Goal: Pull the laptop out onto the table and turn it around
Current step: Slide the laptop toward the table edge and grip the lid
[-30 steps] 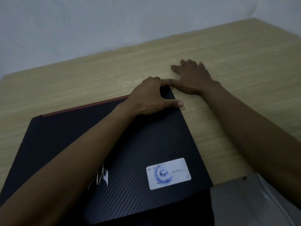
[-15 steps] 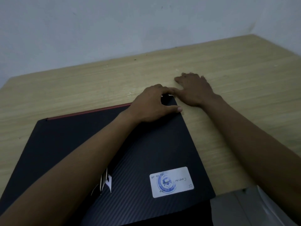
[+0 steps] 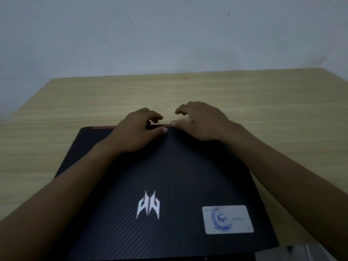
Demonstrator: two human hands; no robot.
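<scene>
A closed black laptop (image 3: 178,185) lies flat on the wooden table (image 3: 263,102). Its red-trimmed far edge faces the wall, and its near edge hangs over the table's front. The lid carries a white logo (image 3: 148,204) and a pale sticker (image 3: 227,219). My left hand (image 3: 137,130) sits at the middle of the far edge, fingers curled over it and thumb on the lid. My right hand (image 3: 203,123) is right beside it, palm on the lid and thumb at the red edge. Its fingers are apart and lifted past the edge.
A plain grey wall (image 3: 169,34) stands behind the table's far edge. Bare wood runs to the left, right and beyond the laptop. A pale grey surface (image 3: 293,253) shows below the table's front edge at the bottom right.
The laptop now lies square to me instead of angled. My left hand went from the far right corner to the middle of the far edge. My right hand left the table for the lid.
</scene>
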